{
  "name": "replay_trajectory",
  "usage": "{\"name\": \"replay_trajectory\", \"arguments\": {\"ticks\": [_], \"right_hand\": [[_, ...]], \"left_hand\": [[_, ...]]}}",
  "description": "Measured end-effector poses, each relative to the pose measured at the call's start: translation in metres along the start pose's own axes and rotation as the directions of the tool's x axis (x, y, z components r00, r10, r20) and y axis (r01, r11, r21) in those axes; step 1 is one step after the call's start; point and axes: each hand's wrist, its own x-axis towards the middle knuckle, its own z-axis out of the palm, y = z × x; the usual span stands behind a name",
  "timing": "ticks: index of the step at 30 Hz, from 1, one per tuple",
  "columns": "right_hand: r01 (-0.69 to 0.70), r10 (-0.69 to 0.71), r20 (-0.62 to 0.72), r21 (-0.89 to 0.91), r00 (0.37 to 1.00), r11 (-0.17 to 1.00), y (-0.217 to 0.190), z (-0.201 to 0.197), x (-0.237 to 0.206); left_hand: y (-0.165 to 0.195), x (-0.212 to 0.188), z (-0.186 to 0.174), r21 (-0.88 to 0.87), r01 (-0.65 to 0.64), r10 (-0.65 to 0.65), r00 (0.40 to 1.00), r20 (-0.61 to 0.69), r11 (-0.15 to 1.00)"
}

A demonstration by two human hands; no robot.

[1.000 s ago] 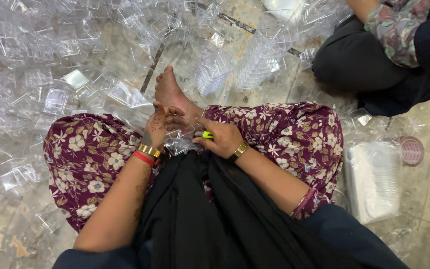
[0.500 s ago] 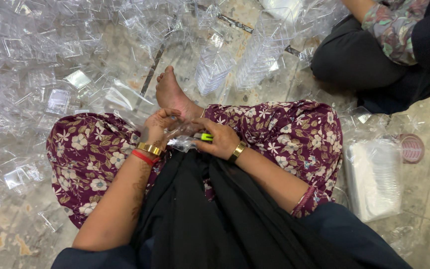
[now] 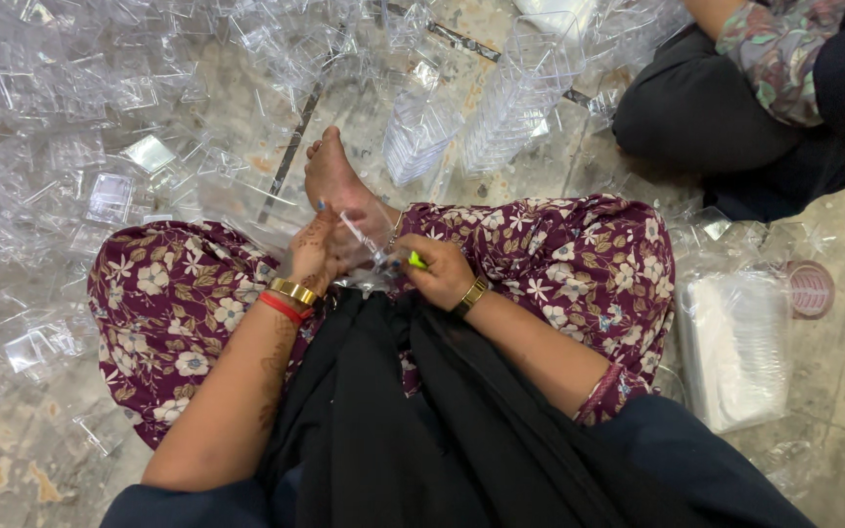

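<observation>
We see left hand (image 3: 313,256) pinching clear plastic piece (image 3: 362,238) | long axis far-left to near-right | right hand (image 3: 439,274) touching it, closed on yellow-green tool (image 3: 417,261)

Maroon floral trousers (image 3: 168,303), black shawl (image 3: 413,420), gold bangles (image 3: 293,290).

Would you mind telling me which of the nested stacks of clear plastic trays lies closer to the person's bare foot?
The left stack, just beyond the foot; the taller stack lies farther right, nearer the seated co-worker.
</observation>
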Motion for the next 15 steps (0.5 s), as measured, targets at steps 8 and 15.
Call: {"name": "replay_trajectory", "arguments": {"ticks": [8,15], "right_hand": [[0.183,-0.214,-0.02,-0.445,0.977,0.877,-0.017,-0.007,0.003],[0.093,-0.157,-0.171,-0.332,0.973,0.939,-0.034,-0.009,0.004]], "left_hand": [[-0.006,-0.003,0.0,0.311,-0.196,0.168,0.979,0.116,0.93],[-0.003,0.001,-0.005,0.042,-0.137,0.133,0.987,0.086,0.99]]}}
